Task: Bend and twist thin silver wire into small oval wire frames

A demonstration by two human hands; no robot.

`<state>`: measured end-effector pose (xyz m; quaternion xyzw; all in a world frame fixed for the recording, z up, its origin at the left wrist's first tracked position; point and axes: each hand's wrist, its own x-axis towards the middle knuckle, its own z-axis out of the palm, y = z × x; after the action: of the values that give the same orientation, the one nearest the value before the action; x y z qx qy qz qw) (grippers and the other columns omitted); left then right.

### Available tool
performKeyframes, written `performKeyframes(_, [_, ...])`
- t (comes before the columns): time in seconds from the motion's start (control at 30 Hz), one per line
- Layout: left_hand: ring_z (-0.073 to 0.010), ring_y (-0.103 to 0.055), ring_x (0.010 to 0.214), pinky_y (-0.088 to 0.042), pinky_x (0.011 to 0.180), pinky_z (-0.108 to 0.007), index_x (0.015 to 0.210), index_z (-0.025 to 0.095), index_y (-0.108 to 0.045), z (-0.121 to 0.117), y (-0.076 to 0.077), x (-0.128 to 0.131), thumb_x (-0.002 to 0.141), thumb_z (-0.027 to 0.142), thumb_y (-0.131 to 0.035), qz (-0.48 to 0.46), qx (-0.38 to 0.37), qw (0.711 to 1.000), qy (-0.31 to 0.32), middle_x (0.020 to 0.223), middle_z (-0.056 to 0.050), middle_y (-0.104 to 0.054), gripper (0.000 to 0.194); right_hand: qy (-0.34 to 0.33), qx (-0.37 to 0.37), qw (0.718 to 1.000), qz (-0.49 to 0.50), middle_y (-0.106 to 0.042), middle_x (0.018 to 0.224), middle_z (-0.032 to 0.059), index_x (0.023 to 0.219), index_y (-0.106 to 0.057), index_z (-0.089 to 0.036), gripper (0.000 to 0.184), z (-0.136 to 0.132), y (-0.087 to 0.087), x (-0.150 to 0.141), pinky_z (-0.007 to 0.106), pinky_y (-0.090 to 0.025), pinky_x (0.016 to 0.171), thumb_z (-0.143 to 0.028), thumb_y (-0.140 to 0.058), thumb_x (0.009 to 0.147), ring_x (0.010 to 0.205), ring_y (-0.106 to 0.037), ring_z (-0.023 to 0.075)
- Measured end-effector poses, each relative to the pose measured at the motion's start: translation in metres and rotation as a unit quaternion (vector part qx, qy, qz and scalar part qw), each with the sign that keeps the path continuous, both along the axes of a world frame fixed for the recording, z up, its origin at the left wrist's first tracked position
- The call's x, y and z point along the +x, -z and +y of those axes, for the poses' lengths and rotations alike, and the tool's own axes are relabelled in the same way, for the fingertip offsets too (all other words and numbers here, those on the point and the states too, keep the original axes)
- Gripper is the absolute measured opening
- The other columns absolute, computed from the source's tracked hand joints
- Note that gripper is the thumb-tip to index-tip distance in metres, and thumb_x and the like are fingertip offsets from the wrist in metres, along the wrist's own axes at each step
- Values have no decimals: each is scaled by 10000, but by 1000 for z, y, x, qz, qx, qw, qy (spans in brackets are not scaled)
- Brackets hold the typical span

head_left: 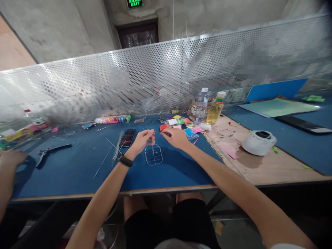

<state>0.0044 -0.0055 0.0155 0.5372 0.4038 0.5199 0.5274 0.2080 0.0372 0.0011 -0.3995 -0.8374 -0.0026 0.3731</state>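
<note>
My left hand [143, 139] and my right hand [174, 137] are held close together over the blue table mat [77, 169], fingers pinched on a thin wire [157, 131] that runs between them. A dark band sits on my left wrist. Just below the hands lies a clear wire or bead frame [154, 155] with a grid of cells, flat on the mat. Long thin wires [107, 155] lie loose to the left of my left hand, beside a dark phone [128, 137].
Small coloured bead packets [181, 122] and two bottles [207, 107] stand behind my hands. A white tape roll [258, 142] rests on bare wood at the right. Pliers [52, 151] lie at the left near another person's hand [11, 159]. A perforated metal screen [155, 76] closes the table's back.
</note>
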Motion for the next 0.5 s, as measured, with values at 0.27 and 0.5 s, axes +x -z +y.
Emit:
performKeyframes(0.27, [-221,-646,886,-538,759,-334,980,176,-706,-1,4,-4,832,441,-621,131,65,989,29,1039,-123,-674,315,3,-12,1000,4,-732,851,1,951,-695,-270,226,2,-2,3,285,-375,601,-377,-496,946,713,-630,173])
performKeyframes(0.5, [-268,-544,989,-408,987,-384,732,212,-702,6,25,-19,576,352,-828,330,157,931,16,969,-87,-634,245,13,-14,1000,21,-731,846,15,925,-688,-249,264,2,-2,4,274,-352,571,-406,-477,947,668,-618,161])
